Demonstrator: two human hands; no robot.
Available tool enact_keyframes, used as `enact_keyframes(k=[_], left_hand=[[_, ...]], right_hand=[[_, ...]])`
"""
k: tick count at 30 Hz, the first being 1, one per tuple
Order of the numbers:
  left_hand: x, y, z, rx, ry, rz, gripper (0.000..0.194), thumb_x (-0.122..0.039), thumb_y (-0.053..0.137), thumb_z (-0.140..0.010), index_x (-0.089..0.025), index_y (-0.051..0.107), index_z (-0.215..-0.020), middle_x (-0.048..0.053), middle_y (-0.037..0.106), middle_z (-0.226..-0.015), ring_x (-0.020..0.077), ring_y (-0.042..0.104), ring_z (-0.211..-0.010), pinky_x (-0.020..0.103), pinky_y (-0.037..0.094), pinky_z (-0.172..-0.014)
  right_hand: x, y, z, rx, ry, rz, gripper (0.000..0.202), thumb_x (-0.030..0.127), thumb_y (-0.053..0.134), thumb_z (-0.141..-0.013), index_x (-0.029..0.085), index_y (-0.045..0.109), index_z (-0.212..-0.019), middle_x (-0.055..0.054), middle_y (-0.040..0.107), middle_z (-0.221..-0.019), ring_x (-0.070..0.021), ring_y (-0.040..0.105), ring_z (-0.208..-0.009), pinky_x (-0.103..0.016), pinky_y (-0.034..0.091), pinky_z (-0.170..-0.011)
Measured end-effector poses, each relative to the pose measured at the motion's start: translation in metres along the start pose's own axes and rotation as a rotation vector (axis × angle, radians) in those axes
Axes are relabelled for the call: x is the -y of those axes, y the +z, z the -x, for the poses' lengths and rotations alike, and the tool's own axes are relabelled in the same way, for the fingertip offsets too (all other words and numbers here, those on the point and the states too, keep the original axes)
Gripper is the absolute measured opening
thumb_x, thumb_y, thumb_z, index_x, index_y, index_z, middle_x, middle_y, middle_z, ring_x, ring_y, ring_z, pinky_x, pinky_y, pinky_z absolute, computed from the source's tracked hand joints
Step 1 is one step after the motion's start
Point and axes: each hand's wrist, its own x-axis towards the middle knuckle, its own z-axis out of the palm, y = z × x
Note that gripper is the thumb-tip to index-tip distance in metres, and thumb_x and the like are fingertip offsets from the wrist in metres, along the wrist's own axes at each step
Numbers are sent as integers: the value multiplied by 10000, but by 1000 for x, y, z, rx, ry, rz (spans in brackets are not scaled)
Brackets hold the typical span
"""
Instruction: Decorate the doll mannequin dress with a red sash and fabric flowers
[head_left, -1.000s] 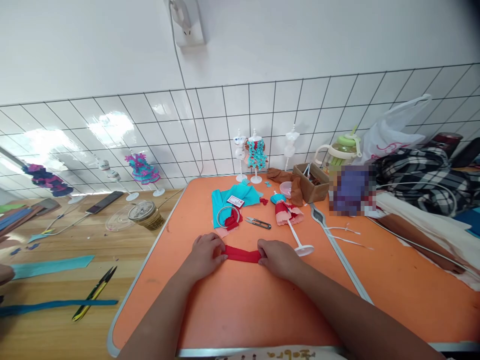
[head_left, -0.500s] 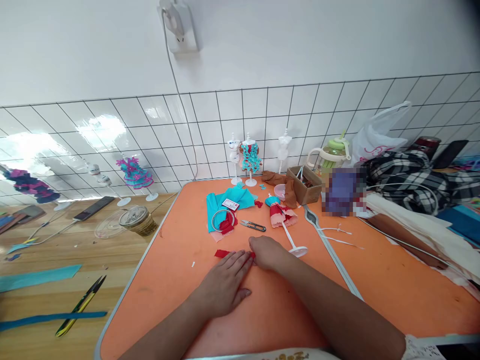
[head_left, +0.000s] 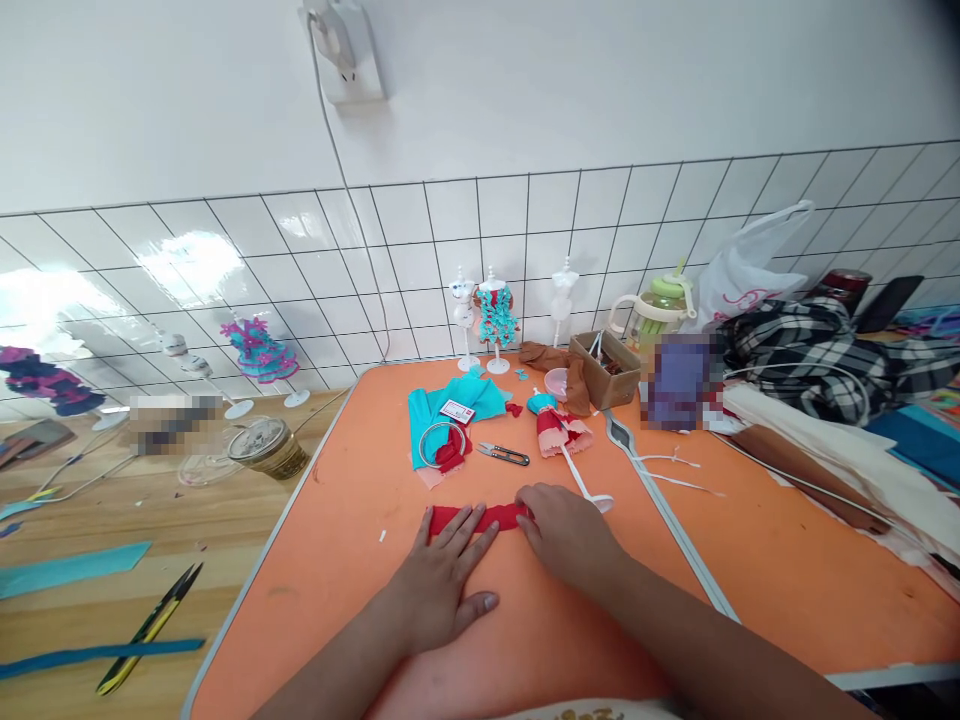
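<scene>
A narrow red fabric strip (head_left: 491, 517) lies across the orange mat. My left hand (head_left: 442, 580) rests flat on its left part, fingers spread. At the strip's right end, my right hand (head_left: 566, 530) pinches the cloth between thumb and fingers. Behind the hands lie small thread snips (head_left: 504, 455) and turquoise cloth (head_left: 427, 405) with a metal ring (head_left: 422, 447) and red scraps on it. A small dress form in red and turquoise (head_left: 555, 425) lies tilted beyond my right hand.
Small dress forms (head_left: 496, 320) stand by the tiled wall, near a cardboard box (head_left: 606, 370) and a green-lidded jug (head_left: 666, 305). On the wooden table at left are a lidded cup (head_left: 268, 450) and yellow-black scissors (head_left: 150, 630).
My right hand has moved right with the strip's end, and more of the red strip shows. The fingers of my left hand have spread. The view has shifted slightly.
</scene>
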Motion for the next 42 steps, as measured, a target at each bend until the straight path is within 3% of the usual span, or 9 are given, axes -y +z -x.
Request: enact_keyframes(k=[7,12,19,24,27,30,33,37,42], left_hand=[[3,-1,-2,-2,-1,30,722,-630,301,-865,-347,-22,-1446,61,67,-1539,310,126,-1401,602,85,-1084],[4,1,-2,-2,7,52,734,-626,320,-864,-343,-24,-1447,65,74,-1539,308,125,-1401,595,49,-1089],[4,-2,-3,30,2,68,728,-644,302,-857,-342,11,-1451,66,56,-1538,313,102,-1404,635,-4,-1067],[5,-3,-3,26,-7,70,750,-663,309,-842,-349,1,-1450,59,45,-1540,305,97,-1406,624,31,-1078],[6,-2,-3,20,19,77,772,-669,309,-839,-343,-38,-1447,58,24,-1540,292,87,-1409,592,67,-1095],[7,-1,-3,4,29,61,778,-679,311,-832,-351,-33,-1447,47,0,-1539,299,75,-1409,573,89,-1101],[10,0,-1,-6,-2,23,767,-684,303,-830,-349,5,-1451,48,-5,-1538,310,64,-1407,574,63,-1102],[23,1,9,-19,-45,-34,740,-669,279,-847,-338,10,-1452,64,0,-1538,311,44,-1409,595,25,-1088],[43,6,22,-152,-131,-132,711,-661,331,-838,-369,111,-1447,54,20,-1546,339,65,-1403,622,42,-1067]], right_hand=[[1,18,1,0,16,-90,250,298,422,-892,227,483,-1124,-58,636,-1010,-201,582,-933,-273,379,-735],[0,23,-8,82,57,-54,204,206,450,-865,242,493,-1061,-30,651,-961,-194,596,-904,-265,360,-684],[-1,15,-22,198,155,23,292,222,545,-816,189,441,-1087,-65,642,-912,-213,612,-801,-268,331,-581],[5,16,-5,40,-58,83,218,136,441,-845,206,526,-1033,-75,590,-1084,-202,564,-902,-290,380,-692],[5,32,12,-74,-213,102,321,265,402,-905,208,513,-1200,-101,507,-1292,-250,467,-1115,-370,366,-867],[0,50,20,-122,-292,101,450,359,345,-934,186,421,-1343,-69,344,-1460,-251,288,-1309,-423,256,-1030],[-6,56,19,-133,-327,102,463,345,277,-953,185,402,-1369,-28,270,-1498,-223,194,-1368,-416,178,-1091],[-9,53,16,-130,-313,109,456,345,267,-951,199,447,-1344,-24,241,-1507,-233,191,-1376,-425,176,-1094],[-9,54,17,-134,-284,114,444,355,283,-945,215,478,-1318,-29,239,-1508,-240,200,-1373,-443,189,-1078]])
